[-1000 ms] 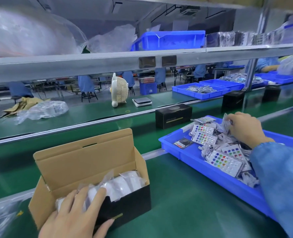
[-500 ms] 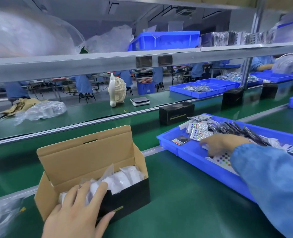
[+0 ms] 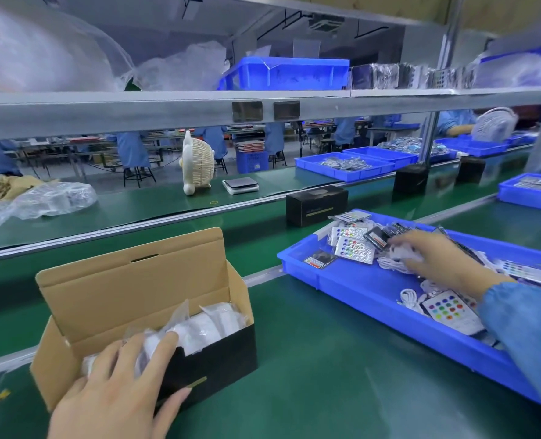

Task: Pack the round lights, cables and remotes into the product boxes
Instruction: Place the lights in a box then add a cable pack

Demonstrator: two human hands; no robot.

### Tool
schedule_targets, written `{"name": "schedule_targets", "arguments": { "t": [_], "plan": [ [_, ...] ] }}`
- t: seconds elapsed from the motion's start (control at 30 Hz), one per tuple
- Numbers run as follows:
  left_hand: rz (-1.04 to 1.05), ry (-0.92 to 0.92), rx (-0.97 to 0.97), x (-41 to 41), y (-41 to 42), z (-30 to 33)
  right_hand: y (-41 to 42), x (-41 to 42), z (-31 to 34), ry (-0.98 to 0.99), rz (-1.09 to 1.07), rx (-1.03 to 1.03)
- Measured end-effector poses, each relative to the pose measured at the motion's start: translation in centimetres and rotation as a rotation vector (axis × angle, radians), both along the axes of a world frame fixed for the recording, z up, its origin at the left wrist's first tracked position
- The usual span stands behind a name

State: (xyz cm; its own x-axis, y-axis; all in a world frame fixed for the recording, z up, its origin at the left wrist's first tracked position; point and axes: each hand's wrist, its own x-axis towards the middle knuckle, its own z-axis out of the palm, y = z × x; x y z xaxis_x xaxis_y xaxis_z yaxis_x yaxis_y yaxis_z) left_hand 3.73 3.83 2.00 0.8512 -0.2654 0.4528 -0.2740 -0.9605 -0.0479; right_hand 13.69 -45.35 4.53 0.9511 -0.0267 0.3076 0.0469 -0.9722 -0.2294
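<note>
An open black cardboard box with a brown flap stands on the green counter. Inside it sit round white lights in clear plastic bags. The left hand rests on the near side of the box. Its fingers lie straight over the bagged lights and its thumb lies along the black front, so its grip is wide and holds nothing.

To the right is a long blue plastic tray. In it lie flat white remotes with coloured buttons, white coiled cables and small black packets. The right hand, in a light blue sleeve, reaches into the tray. Its fingers curl round a white cable bundle.

A closed black box stands behind the tray. A small cream fan stands farther back.
</note>
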Motion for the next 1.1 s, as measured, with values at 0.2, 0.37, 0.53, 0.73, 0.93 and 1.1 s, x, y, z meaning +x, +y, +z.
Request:
{"name": "schedule_targets", "arguments": {
  "t": [0.2,0.37,0.53,0.73,0.93,1.1],
  "plan": [
    [-0.025,-0.098,-0.013,-0.3,-0.8,0.5,2.5,-0.7,2.3,0.076,-0.195,-0.091],
    [0.015,-0.023,0.065,-0.4,-1.7,0.1,16.7,-3.3,8.2,-0.471,0.384,0.145],
    [0.047,-0.076,0.106,-1.1,-2.1,0.3,34.3,-5.4,7.6,-0.192,0.821,-0.158],
    [-0.343,-0.452,-0.184,-4.3,-0.9,2.1,40.7,-5.5,5.3,0.012,0.939,-0.205],
    [-0.234,-0.513,-0.853,-4.0,5.3,3.7,37.8,-7.9,4.4,-0.03,1.192,-0.219],
    [0.034,0.425,-1.514,-0.2,6.2,2.3,29.4,-3.3,6.3,-0.52,0.765,0.661]
  ]
}}
